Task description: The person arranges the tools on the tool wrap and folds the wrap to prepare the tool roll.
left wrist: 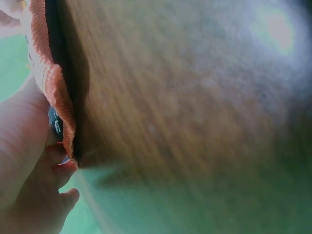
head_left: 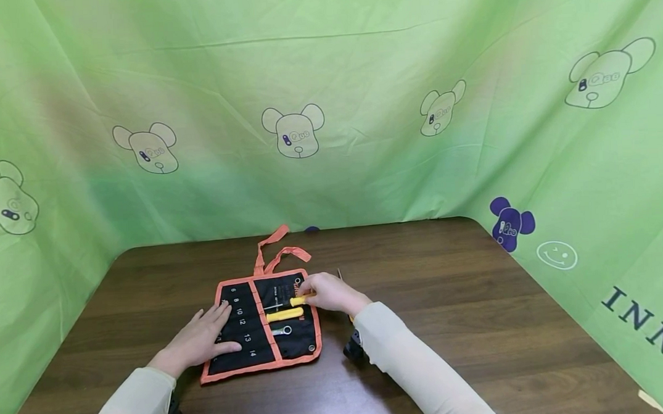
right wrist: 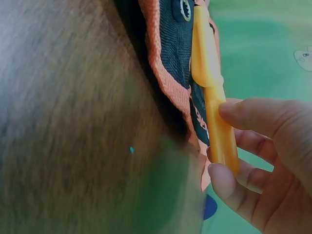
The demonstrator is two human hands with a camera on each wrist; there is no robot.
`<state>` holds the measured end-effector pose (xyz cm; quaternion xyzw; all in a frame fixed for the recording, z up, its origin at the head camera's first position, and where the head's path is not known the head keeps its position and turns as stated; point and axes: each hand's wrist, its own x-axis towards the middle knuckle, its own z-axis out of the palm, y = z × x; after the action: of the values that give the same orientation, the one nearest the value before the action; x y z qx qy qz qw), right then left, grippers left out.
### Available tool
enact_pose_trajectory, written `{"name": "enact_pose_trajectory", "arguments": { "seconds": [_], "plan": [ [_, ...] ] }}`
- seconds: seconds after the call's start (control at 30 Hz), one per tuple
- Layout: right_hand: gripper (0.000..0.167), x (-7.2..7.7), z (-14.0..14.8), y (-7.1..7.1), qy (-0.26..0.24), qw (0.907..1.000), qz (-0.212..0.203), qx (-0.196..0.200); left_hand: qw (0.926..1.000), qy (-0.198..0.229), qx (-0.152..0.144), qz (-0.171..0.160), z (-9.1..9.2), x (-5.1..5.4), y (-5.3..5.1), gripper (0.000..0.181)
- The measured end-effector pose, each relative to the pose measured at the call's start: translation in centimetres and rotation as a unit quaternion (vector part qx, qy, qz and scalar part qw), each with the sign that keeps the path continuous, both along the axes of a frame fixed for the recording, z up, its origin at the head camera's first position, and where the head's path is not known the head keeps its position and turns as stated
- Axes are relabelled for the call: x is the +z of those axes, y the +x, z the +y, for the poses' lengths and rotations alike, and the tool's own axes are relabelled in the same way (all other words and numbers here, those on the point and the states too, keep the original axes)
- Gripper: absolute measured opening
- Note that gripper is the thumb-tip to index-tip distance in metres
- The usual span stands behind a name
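A black tool roll (head_left: 260, 352) with orange edging lies unfolded on the table, its left pockets marked with numbers. My left hand (head_left: 201, 336) rests on the numbered side with fingers spread. At the right flap, my right hand (head_left: 332, 292) pinches the yellow handle of a screwdriver (right wrist: 222, 131) between thumb and fingers; its thin shaft points left toward the pockets. Just below it, a second yellow handle (head_left: 284, 315) sticks out of a pocket. The ring end of a wrench (head_left: 287, 330) pokes out nearer me. Whether the held screwdriver's tip is inside a pocket, I cannot tell.
Two orange tie straps (head_left: 260, 253) trail from the roll's far edge. A thin pointed item (head_left: 339, 273) shows partly behind the right hand, mostly hidden. The brown wooden table (head_left: 423, 277) ends at a green printed curtain (head_left: 364, 187) on the far side and both flanks.
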<state>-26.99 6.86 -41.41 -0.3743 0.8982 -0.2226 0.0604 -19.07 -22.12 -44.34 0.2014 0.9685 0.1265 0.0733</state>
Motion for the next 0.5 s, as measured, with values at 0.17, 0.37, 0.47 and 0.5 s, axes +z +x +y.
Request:
{"name": "enact_pose_trajectory", "arguments": {
  "seconds": [0.17,0.37,0.47,0.5],
  "plan": [
    [0.010,-0.2,-0.6,0.0,0.007,0.9999,0.014,-0.002,1.0000,0.001,0.000,0.000,0.1,0.1,0.1,0.091],
    [0.012,-0.4,-1.4,0.1,0.009,0.9999,0.007,-0.004,1.0000,0.002,0.000,0.000,0.1,0.2,0.2,0.091],
    [0.014,-0.4,-1.9,0.3,0.012,0.9999,0.001,-0.007,1.0000,0.001,0.001,-0.001,0.1,0.2,0.2,0.091],
    [0.014,-0.4,-2.1,0.3,0.013,0.9999,0.000,-0.008,1.0000,0.001,0.001,-0.001,0.1,0.3,0.2,0.091]
  ]
}}
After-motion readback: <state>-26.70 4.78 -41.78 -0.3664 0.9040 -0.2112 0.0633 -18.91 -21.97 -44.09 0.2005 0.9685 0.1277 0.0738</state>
